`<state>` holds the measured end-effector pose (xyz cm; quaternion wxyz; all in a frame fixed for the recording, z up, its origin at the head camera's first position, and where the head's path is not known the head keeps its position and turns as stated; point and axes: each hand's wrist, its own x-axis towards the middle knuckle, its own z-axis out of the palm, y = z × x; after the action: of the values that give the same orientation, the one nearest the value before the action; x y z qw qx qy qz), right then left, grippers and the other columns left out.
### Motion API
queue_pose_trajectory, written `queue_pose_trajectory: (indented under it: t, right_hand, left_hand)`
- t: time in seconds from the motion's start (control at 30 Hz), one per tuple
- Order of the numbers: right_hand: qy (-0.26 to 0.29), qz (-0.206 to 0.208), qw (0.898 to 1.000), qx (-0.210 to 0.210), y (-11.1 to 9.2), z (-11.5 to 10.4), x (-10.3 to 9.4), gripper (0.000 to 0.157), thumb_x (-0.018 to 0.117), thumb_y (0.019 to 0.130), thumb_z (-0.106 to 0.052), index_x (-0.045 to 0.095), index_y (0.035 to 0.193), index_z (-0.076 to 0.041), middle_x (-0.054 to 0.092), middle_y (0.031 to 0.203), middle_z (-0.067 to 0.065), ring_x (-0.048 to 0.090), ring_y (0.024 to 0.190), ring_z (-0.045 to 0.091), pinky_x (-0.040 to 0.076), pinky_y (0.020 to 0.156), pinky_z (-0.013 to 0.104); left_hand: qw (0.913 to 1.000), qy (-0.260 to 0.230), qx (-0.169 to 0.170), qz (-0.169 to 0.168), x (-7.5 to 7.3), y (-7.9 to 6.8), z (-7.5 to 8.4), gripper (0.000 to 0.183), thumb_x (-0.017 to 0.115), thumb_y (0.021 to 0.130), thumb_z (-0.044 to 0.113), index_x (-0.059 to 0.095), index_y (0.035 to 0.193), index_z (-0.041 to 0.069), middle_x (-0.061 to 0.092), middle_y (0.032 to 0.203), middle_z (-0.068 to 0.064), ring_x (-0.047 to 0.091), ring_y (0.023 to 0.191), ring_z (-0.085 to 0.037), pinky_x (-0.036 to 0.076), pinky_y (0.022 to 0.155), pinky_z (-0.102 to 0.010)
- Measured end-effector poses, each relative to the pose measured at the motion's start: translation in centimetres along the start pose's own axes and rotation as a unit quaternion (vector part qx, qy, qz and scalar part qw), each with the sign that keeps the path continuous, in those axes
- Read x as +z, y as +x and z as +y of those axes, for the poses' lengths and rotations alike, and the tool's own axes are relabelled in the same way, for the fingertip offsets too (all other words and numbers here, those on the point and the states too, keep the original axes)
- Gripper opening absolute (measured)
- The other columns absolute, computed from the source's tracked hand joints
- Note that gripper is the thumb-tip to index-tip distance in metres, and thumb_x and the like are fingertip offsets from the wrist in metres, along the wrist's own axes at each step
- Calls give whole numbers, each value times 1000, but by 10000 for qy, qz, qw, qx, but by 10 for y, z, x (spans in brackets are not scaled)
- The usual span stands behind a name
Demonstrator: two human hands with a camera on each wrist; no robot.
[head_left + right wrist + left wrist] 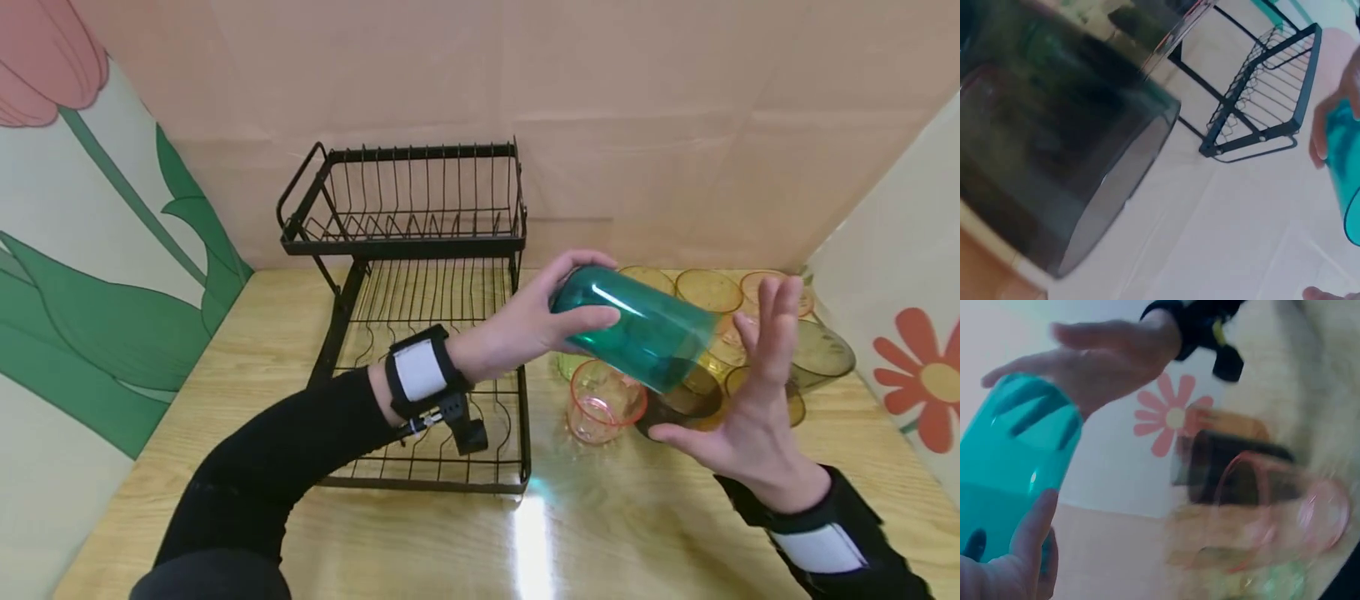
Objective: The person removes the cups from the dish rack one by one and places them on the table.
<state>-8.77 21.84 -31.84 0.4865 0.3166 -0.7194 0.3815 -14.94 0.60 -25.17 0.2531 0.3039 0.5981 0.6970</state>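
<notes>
A teal see-through cup (pixel 637 321) lies tilted in the air, its mouth toward the lower right. My left hand (pixel 551 312) grips it round the base end, thumb along the near side. In the left wrist view the same teal cup (pixel 1016 462) shows fingers curled at its lower end. Just right of its mouth, my right hand (pixel 757 408) is spread with thumb and fingers apart, holding nothing. Below the teal cup stands a clear glass with a red rim (pixel 600 408). Beside that glass is a dark smoky cup (pixel 686 396), large in the right wrist view.
A black two-tier dish rack (pixel 405 248) stands left of the cups, under my left forearm. Several amber cups (pixel 708 292) stand crowded at the back right, with an olive cup (pixel 821 354) tilted at their edge. A pale green glass (pixel 567 364) is partly hidden. Walls enclose the wooden table (pixel 622 533).
</notes>
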Motion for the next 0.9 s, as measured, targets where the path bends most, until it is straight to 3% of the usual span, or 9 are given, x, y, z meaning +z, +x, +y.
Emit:
queue_pose_trajectory:
  t: [0.1, 0.27, 0.47, 0.63, 0.77, 0.9]
  right_hand:
    - [159, 102, 9998, 37, 2, -2, 7, 110, 61, 60, -74, 16, 142, -14, 7, 145, 26, 9, 130, 48, 12, 94, 66]
    - [331, -274, 9991, -15, 6, -8, 21, 101, 60, 66, -70, 19, 142, -16, 9, 145, 25, 11, 129, 49, 17, 94, 65]
    - [821, -359, 9954, -334, 10, -15, 37, 82, 60, 76, -57, 36, 129, 1, 30, 134, 28, 31, 121, 43, 30, 97, 45]
    - [990, -193, 9947, -204, 11, -22, 39, 65, 62, 80, -46, 46, 107, 11, 49, 108, 27, 48, 101, 31, 38, 84, 29]
    - [1158, -73, 9931, -148, 12, -26, 39, 55, 63, 80, -38, 48, 99, 11, 51, 97, 26, 49, 93, 29, 38, 77, 25]
    - [1339, -423, 9901, -92, 9, -24, 28, 50, 64, 79, -32, 50, 99, 11, 53, 97, 26, 50, 94, 28, 39, 79, 25]
  left_hand:
    - [9989, -408, -48, 227, 0, -6, -18, 43, 54, 89, 11, 38, 127, 21, 40, 121, -7, 53, 100, -25, 48, 77, -43]
    - [9919, -1156, -245, 457, 5, -17, -42, 42, 51, 91, 13, 35, 130, 19, 39, 125, -7, 52, 103, -28, 47, 79, -43]
    - [9826, -1679, -539, 588, 17, -29, -59, 41, 52, 90, 19, 37, 128, 22, 35, 128, -9, 49, 106, -29, 46, 82, -43]
    - [9754, -2028, -579, 645, 24, -37, -64, 41, 52, 90, 22, 35, 128, 21, 36, 128, -11, 49, 108, -30, 45, 84, -42]
    - [9814, -1743, -647, 471, 20, -40, -67, 40, 50, 91, 22, 35, 128, 20, 37, 128, -10, 51, 106, -28, 45, 83, -42]
    - [9945, -645, -826, -2, 6, -43, -69, 40, 50, 92, 23, 36, 130, 20, 43, 125, -7, 55, 101, -23, 47, 79, -39]
